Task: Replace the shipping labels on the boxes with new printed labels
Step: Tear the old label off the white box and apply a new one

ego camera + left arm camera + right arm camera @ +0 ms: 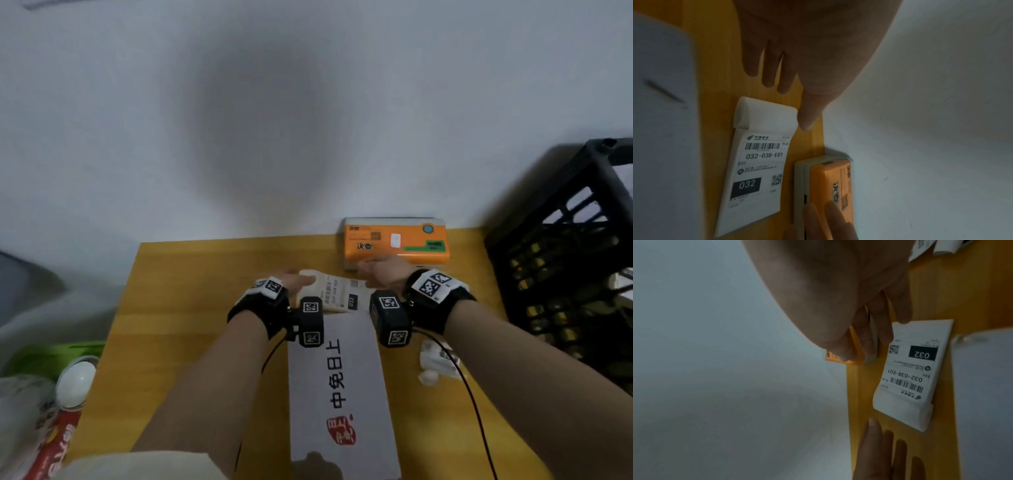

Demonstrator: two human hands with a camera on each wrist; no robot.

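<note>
Label (337, 294) lengthwise between both hands

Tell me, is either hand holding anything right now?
Nothing is held. The left hand lies straight beside the label's curled end; the right hand touches the orange printer.

Between my left grip (291, 281) and right grip (383, 270) lies only the flat printed label (758, 164) on the bench (212, 274). Ahead of the right grip the orange printer (395, 244) blocks against the wall (274, 120). Behind both, the white box (342, 394) fills the middle; the black crate (565, 246) walls off my right.
</note>
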